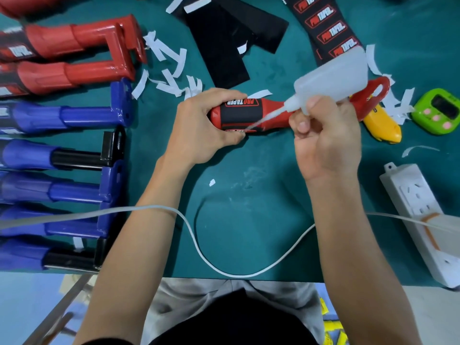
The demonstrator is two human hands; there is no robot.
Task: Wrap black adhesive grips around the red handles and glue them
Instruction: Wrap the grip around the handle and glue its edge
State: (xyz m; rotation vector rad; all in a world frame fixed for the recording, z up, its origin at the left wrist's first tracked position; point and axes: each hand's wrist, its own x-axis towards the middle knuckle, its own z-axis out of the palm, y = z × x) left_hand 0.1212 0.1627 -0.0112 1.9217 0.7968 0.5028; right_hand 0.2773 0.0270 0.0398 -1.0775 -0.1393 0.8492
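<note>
A red handle (pixel 270 112) lies across the middle of the green mat, a black grip (pixel 239 115) with a "PRO TAPER" label wrapped round its left end. My left hand (pixel 201 128) grips that wrapped end. My right hand (pixel 326 138) holds a translucent white glue bottle (pixel 333 78), tilted down to the left. The bottle's thin nozzle (pixel 263 120) points at the lower edge of the grip. Loose black grip sheets (pixel 224 38) and a strip of printed grips (pixel 328 28) lie at the back.
Red handles (pixel 74 56) and several blue and black handles (pixel 62 155) lie in a row at the left. White backing strips (pixel 169 73) are scattered about. A yellow cutter (pixel 382 123), green timer (pixel 440 110), white power strip (pixel 420 220) and white cable (pixel 194 240) lie around.
</note>
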